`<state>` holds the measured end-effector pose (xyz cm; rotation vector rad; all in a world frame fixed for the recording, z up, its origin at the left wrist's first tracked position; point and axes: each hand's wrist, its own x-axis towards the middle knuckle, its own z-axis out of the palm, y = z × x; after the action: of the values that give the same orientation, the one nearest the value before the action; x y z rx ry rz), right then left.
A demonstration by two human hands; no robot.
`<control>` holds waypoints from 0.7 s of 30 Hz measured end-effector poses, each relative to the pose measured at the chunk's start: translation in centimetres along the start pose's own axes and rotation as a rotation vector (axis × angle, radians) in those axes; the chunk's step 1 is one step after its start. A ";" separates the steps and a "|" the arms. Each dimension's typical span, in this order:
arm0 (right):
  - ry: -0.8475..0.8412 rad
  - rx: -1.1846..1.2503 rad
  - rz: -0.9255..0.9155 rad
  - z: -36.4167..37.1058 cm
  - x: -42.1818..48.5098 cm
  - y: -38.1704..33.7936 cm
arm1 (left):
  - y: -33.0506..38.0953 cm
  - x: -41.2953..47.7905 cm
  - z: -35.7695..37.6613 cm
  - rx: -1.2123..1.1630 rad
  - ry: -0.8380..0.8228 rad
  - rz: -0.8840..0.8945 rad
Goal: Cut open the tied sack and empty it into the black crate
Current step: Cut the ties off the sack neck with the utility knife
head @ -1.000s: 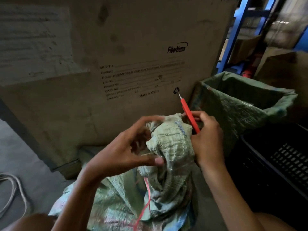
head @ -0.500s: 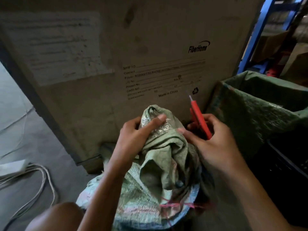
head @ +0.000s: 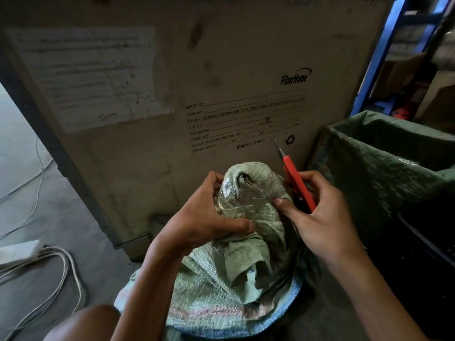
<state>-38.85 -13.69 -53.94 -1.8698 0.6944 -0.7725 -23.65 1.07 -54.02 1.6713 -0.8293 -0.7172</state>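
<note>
A green woven sack [head: 221,286] stands on the floor between my knees, its bunched neck [head: 248,193] wrapped in clear tape. My left hand [head: 199,217] grips the neck from the left, thumb across the front. My right hand [head: 317,217] holds a red utility knife [head: 298,183] with the blade pointing up and away, and its index fingertip touches the neck's right side. The black crate [head: 423,254] sits at the right edge, mostly dark.
A large cardboard box [head: 197,94] with printed shipping text stands right behind the sack. An open green sack [head: 384,173] stands at the right, next to the crate. A white power strip [head: 19,252] and cables lie on the floor at left. Blue shelving [head: 384,57] rises at back right.
My left hand has shifted down around the taped neck, thumb now across the front. My right hand still holds the knife, and its index finger stays on the neck.
</note>
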 end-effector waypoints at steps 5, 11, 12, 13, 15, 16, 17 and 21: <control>-0.008 -0.013 0.001 -0.4 0.1 -0.1 | 0.2 -0.4 -1.0 0.045 -0.042 0.037; 0.006 0.035 0.020 0.0 0.2 0.0 | 0.3 -1.1 -2.4 0.094 -0.214 0.089; 0.016 0.057 0.028 0.1 0.2 0.0 | 0.2 -1.2 -2.6 0.096 -0.244 0.099; 0.032 0.086 0.038 0.3 0.1 0.0 | 0.2 -1.5 -2.6 0.083 -0.272 0.111; 0.063 0.155 0.054 0.6 -0.1 -0.2 | 0.0 -1.4 -2.2 0.018 -0.254 0.123; 0.070 0.177 0.054 0.8 -0.3 -0.2 | -0.2 -1.2 -1.7 -0.014 -0.222 0.137; 0.071 0.185 0.048 0.9 -0.4 -0.2 | -0.3 -0.9 -1.1 -0.030 -0.171 0.146; 0.069 0.169 0.031 1.2 -0.7 -0.1 | 0.3 -0.4 1.1 0.005 0.003 0.126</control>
<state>-38.35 -12.46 -54.40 -1.6830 0.6788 -0.8520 -24.82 0.73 -53.97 1.6092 -0.9260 -0.6254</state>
